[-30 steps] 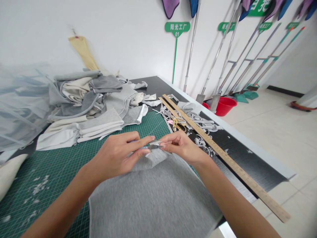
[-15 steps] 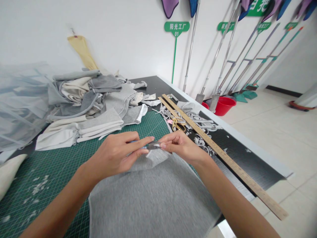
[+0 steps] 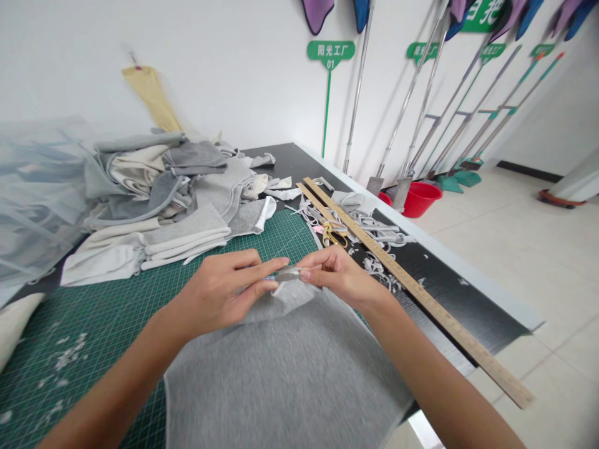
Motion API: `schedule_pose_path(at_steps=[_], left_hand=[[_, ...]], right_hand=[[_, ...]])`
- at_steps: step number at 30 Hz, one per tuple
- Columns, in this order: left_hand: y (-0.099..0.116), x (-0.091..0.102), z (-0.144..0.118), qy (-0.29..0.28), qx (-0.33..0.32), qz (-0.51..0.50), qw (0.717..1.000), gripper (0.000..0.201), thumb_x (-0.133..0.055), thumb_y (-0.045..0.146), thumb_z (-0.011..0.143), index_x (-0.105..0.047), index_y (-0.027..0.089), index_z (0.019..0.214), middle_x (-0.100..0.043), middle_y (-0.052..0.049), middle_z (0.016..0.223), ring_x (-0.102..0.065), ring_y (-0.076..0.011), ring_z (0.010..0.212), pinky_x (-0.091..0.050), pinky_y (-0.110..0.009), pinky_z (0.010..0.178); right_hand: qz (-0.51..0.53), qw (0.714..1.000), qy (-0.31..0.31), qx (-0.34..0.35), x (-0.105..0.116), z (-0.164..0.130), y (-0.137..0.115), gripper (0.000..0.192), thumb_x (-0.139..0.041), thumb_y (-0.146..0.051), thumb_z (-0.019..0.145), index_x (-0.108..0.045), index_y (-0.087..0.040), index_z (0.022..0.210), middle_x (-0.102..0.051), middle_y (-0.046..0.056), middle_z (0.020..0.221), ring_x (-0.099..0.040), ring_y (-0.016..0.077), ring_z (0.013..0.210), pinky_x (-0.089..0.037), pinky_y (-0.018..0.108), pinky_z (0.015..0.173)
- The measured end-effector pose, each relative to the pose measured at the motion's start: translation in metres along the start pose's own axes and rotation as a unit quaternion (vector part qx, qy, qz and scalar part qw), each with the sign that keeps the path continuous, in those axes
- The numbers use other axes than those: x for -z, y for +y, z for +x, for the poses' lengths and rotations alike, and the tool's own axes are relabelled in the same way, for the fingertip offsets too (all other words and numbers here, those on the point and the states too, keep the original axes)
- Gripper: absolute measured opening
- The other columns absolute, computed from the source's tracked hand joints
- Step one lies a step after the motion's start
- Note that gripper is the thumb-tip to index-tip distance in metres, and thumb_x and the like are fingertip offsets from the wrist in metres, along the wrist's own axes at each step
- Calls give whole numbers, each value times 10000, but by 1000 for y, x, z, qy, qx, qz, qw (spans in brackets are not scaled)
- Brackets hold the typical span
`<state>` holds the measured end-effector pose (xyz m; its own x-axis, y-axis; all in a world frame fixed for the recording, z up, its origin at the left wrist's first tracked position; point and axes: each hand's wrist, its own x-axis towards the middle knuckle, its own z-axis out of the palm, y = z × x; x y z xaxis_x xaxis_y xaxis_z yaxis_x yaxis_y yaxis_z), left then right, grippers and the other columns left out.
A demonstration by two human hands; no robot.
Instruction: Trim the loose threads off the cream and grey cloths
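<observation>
Pinching a small metal snipper (image 3: pixel 285 273) between them, the left hand (image 3: pixel 224 293) and right hand (image 3: pixel 339 274) lift the grey cloth (image 3: pixel 290 368) edge off the worktop (image 3: pixel 116 305); each grip clenched on tool or fabric to keep the edge taut.

Both hands, left (image 3: pixel 224 290) and right (image 3: pixel 337 274), have drifted slightly up-frame, pinching the small metal piece (image 3: pixel 286 273).

Green wall sign (image 3: pixel 330 53) reads "阳光工厂 01"; the other green signs are unreadable.
</observation>
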<state>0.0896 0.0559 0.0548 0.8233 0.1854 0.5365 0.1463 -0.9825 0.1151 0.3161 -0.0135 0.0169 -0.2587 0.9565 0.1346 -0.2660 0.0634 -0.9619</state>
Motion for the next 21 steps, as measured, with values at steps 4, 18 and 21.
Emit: schedule_pose_path(at_steps=[4,18,21], left_hand=[[0,-4,0,2,18,-34,999,374,-605,226,935,-590,207,1309,-567,14,756,-492,-87,611,-374,-212,558],[4,-3,0,13,51,-52,997,349,-633,235,917,-628,200,1264,-630,-2,803,-546,-88,648,-415,-208,602],[3,-4,0,10,49,-48,998,353,-625,233,922,-622,207,1274,-621,2,791,-536,-88,634,-405,-209,589]], right_hand=[[27,1000,13,3,-1,0,0,142,-807,-286,732,-789,-172,815,-672,-11,611,-463,65,510,-311,199,508],[3,998,64,-13,-7,0,-2,169,-818,-289,686,-767,-140,746,-592,-31,541,-403,58,490,-254,203,484],[10,998,67,-17,-8,1,-2,173,-831,-282,657,-768,-142,737,-601,-30,541,-406,56,485,-255,202,484]])
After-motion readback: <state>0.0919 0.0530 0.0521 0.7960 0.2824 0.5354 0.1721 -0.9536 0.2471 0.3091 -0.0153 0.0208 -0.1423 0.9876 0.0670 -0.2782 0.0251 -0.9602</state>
